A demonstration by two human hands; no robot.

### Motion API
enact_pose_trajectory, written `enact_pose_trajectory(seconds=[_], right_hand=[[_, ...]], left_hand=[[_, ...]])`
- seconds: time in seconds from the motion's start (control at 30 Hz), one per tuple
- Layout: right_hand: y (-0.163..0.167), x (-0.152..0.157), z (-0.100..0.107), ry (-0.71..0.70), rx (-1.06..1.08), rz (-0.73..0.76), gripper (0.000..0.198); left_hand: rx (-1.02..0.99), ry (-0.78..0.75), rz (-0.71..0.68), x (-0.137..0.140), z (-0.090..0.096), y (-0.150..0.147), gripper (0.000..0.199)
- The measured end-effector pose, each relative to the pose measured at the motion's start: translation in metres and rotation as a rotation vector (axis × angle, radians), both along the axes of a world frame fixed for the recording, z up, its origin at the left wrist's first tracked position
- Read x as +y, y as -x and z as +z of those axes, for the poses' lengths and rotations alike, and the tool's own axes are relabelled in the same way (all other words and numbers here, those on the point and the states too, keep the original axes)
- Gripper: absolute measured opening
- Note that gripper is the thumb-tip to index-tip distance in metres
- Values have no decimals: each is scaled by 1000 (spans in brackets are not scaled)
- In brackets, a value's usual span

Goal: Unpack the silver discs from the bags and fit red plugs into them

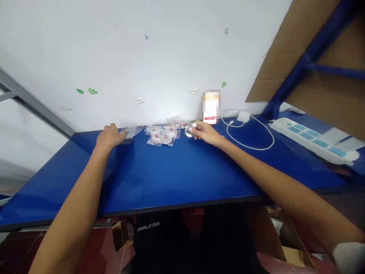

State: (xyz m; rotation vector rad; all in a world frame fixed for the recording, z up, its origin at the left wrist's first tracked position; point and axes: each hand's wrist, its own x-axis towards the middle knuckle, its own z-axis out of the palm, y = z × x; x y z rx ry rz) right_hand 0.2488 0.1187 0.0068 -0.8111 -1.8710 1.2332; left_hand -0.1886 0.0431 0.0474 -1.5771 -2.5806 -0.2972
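Note:
My right hand (207, 133) is closed on a shiny round metal disc (189, 129), pinched by its edge just above the blue tabletop. To the left of it lies a loose pile of round silvery pieces in clear plastic bags (161, 135), with red marks on them. Further left, several flat clear plastic bags (131, 132) rest against the wall. My left hand (110, 136) lies beside these bags, its thumb stretched out onto their left edge and apart from the fingers. The fingertips of that hand are partly hidden.
A lit phone (211, 108) leans on the white wall behind my right hand. Its neighbour is a white charger (243, 116) with a looped cable (256, 148). A long power strip (313, 140) lies at the right. Cardboard boxes (292, 243) stand below the blue table (176, 179).

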Motion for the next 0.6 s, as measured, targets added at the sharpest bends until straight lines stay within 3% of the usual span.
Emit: enact_pose_trajectory(seconds=[0.2, 0.3, 0.37, 0.47, 0.6], right_hand=[[-9, 11, 6, 87, 127, -61, 30], [-13, 20, 8, 71, 204, -201, 21], [-14, 25, 6, 131, 216, -272, 13], [-6, 24, 0, 223, 158, -217, 9], [13, 9, -9, 174, 163, -105, 10]], left_hand=[[5, -290, -155, -15, 16, -62, 54], [6, -372, -243, -14, 17, -87, 42], [15, -421, -286, -13, 15, -97, 36], [27, -480, -329, -12, 14, -106, 30], [31, -563, -398, -13, 14, -119, 25]])
